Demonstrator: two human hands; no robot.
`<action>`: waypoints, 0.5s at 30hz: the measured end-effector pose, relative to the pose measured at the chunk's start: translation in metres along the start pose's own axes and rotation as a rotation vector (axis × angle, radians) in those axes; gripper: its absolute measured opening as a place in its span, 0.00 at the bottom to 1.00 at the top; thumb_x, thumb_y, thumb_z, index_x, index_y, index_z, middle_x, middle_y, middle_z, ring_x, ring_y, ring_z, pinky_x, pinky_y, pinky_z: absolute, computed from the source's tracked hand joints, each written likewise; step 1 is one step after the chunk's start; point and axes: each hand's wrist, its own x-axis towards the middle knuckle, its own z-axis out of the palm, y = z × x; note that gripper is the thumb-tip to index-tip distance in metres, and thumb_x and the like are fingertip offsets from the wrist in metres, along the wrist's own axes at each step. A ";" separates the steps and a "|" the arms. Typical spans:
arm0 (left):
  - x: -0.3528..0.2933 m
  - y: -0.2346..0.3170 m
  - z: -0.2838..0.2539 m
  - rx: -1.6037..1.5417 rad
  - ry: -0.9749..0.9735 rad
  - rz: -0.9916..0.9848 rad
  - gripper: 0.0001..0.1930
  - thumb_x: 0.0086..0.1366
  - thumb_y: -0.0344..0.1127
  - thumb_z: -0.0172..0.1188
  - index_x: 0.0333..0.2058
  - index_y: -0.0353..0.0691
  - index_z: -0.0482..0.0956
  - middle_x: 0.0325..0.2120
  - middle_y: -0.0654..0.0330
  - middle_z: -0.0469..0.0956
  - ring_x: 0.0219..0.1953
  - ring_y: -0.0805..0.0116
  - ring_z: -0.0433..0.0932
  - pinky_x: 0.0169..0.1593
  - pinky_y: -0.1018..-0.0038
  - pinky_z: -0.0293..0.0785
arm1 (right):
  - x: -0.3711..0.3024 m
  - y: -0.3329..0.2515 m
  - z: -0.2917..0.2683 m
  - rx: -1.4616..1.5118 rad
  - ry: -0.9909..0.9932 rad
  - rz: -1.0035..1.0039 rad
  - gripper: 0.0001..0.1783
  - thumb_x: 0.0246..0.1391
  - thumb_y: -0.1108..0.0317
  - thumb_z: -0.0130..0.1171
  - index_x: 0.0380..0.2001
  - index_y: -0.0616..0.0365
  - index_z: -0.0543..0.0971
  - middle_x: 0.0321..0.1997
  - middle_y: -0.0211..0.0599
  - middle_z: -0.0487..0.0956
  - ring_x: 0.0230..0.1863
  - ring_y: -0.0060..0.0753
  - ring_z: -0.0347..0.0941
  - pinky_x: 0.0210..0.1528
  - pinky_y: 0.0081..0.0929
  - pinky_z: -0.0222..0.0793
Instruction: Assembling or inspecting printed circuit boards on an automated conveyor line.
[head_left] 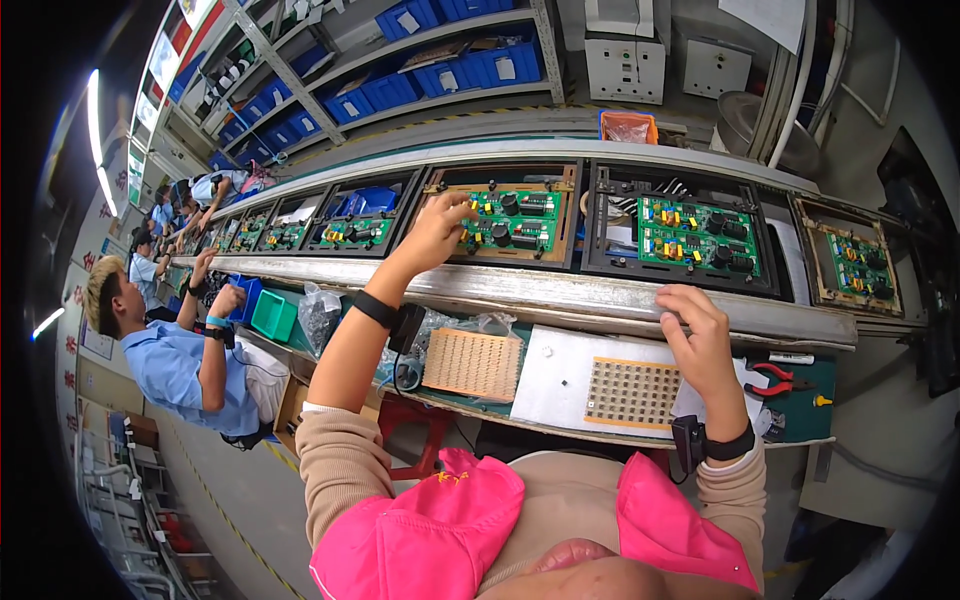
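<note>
Two green circuit boards (525, 208) lie beyond the metal rail (560, 288); our left hand (438, 232) partly hides them — its grip we cannot tell — while our right hand (697, 335), grip slack, overlaps the rail.

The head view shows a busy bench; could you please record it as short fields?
Left hand: at the left end of green circuit boards in a brown frame
Right hand: over the metal rail, contact unclear
Bench: tan tray of dark parts on white sheet; red-handled pliers to the right
Nearest co-worker: in blue, at left
</note>
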 end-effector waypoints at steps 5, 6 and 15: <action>0.021 -0.005 0.006 0.138 0.006 -0.043 0.15 0.53 0.23 0.52 0.40 0.45 0.76 0.52 0.52 0.65 0.53 0.50 0.63 0.55 0.60 0.61 | -0.001 0.004 0.000 0.012 0.004 0.010 0.09 0.46 0.78 0.53 0.33 0.66 0.76 0.39 0.45 0.77 0.41 0.42 0.75 0.43 0.29 0.69; 0.022 -0.007 0.008 0.183 -0.013 -0.027 0.15 0.53 0.23 0.52 0.40 0.45 0.76 0.52 0.52 0.65 0.53 0.50 0.63 0.55 0.60 0.61 | -0.001 0.005 0.000 0.011 0.007 0.009 0.09 0.46 0.78 0.53 0.33 0.66 0.76 0.39 0.45 0.77 0.41 0.42 0.75 0.43 0.29 0.69; 0.032 -0.023 0.015 0.172 -0.073 -0.082 0.18 0.53 0.24 0.52 0.44 0.48 0.75 0.53 0.51 0.64 0.54 0.49 0.63 0.56 0.59 0.60 | -0.001 0.003 0.001 0.016 0.011 -0.006 0.09 0.46 0.78 0.53 0.33 0.68 0.76 0.38 0.46 0.77 0.41 0.44 0.74 0.44 0.30 0.69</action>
